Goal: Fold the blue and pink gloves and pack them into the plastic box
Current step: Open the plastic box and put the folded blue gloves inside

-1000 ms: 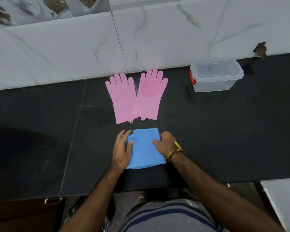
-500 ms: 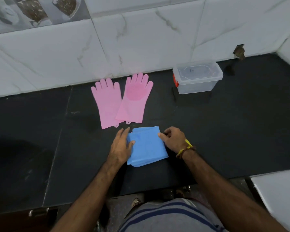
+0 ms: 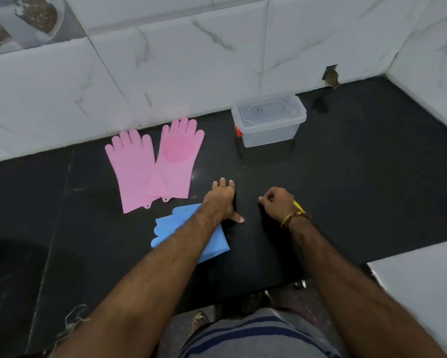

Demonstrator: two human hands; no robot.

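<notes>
The folded blue gloves (image 3: 176, 226) lie on the black counter, partly hidden under my left forearm. My left hand (image 3: 221, 200) hovers just past their far right corner, fingers spread, holding nothing. My right hand (image 3: 279, 204) is to the right, fingers loosely curled, holding nothing. Two pink gloves (image 3: 154, 164) lie flat side by side, fingers toward the wall, left of my hands. The clear plastic box (image 3: 268, 122) with its lid on and a red latch stands at the back by the wall.
The black counter (image 3: 346, 189) meets a white marble-tiled wall at the back and right. A hole in the tile (image 3: 330, 76) shows behind the box. A white surface (image 3: 423, 275) sits at lower right. The counter's front edge is near my body.
Both hands have let go of the folded blue gloves and moved forward and to the right toward the box. The camera view has shifted right.
</notes>
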